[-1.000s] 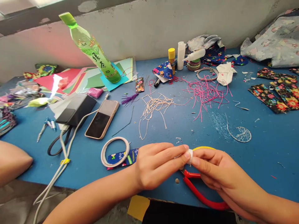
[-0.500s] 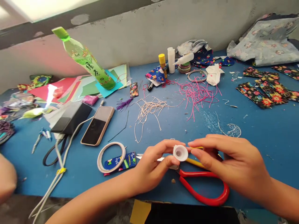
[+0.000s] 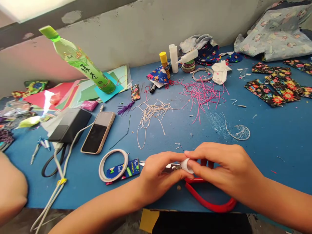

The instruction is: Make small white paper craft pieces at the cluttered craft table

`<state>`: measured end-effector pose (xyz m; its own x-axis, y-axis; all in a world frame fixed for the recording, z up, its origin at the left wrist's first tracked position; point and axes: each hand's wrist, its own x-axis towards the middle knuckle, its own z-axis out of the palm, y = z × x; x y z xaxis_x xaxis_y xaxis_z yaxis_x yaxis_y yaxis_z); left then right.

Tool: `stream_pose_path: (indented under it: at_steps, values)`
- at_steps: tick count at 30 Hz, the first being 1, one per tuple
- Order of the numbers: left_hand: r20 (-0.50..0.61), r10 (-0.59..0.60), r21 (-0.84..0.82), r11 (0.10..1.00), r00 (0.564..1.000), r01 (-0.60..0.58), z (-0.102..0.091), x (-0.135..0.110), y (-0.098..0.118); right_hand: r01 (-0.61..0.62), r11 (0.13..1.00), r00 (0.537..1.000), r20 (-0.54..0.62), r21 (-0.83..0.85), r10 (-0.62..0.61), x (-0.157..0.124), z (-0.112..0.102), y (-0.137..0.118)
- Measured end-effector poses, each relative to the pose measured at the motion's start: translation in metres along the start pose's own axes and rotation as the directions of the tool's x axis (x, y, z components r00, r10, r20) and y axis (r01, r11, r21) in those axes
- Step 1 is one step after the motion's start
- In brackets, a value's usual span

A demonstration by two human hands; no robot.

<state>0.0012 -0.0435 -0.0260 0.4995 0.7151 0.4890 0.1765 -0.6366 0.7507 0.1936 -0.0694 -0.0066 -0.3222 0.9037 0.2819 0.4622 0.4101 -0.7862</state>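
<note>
A small white hollow piece, rounded like a cap, is held low above the table's front part. My left hand pinches it between thumb and fingers from the left. From the right, the fingertips of my right hand are closed on its rim, and its opening is turned partly out of sight. Beneath both hands lie red-handled scissors, their blades partly covered by my left hand. A roll of tape rests on a blue patterned fabric strip left of my left hand.
Cream cords and pink cords lie mid-table. A phone, a black power block with cables and a green tea bottle stand left. Glue bottles are at the back. Another person's arm shows at left.
My right hand has moved left, and its fingertips now close on the white piece, which has turned. The yellow thing near my right fingers is out of sight. The view has shifted slightly.
</note>
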Motion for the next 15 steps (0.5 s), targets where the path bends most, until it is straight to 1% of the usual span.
stream_pose_path:
  at_steps: [3,8,10,12,15]
  values:
    - [-0.021,0.045,0.028,0.999,0.999,-0.044,0.0009,-0.0007,-0.0006,0.003,1.000,1.000,0.017,0.022,-0.003,0.0004,0.0018,0.0021]
    - [-0.023,0.087,0.051,0.995,0.996,-0.086,0.0007,-0.0019,-0.0007,0.013,0.999,1.000,0.012,0.033,-0.013,0.0001,0.0042,0.0026]
    - [-0.020,0.086,0.044,0.995,0.996,-0.085,-0.0001,-0.0033,-0.0003,0.031,0.999,1.000,-0.001,0.023,-0.031,0.0001,0.0042,0.0018]
    - [-0.008,0.025,0.011,1.000,1.000,-0.025,-0.0009,-0.0057,0.0002,0.044,0.999,0.999,-0.021,0.025,-0.044,0.0009,0.0028,0.0001]
    - [0.027,-0.151,-0.084,0.985,0.988,0.153,-0.0013,-0.0103,0.0010,0.020,0.999,0.999,-0.029,0.041,-0.019,0.0033,-0.0019,-0.0041]
